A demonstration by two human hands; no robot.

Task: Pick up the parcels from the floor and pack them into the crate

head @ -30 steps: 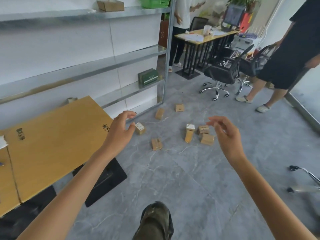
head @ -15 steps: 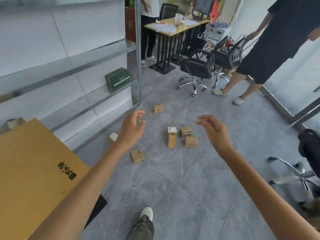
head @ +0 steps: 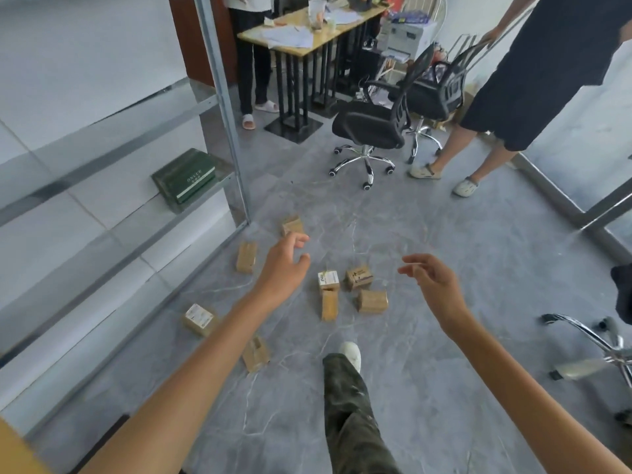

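Note:
Several small brown cardboard parcels lie scattered on the grey floor. A cluster sits in the middle: a white-labelled parcel (head: 328,281), a printed parcel (head: 359,277), a plain parcel (head: 372,301) and a long narrow parcel (head: 329,305). Others lie to the left: a far parcel (head: 292,225), one by the shelf post (head: 247,256), a labelled one (head: 199,318) and one partly behind my left forearm (head: 256,352). My left hand (head: 285,270) and my right hand (head: 429,285) are stretched out above the floor with relaxed fingers, holding nothing. No crate is in view.
A metal shelf rack (head: 225,107) with a green box (head: 186,179) runs along the left. Two black office chairs (head: 372,128) and a desk (head: 304,35) stand ahead. One person (head: 533,83) stands at the right, another by the desk. A chair base (head: 595,350) is at the right edge.
I have walked forward toward the parcels; the wooden table has slid out of view at lower left. Both hands stay extended and empty, and my right foot has stepped forward.

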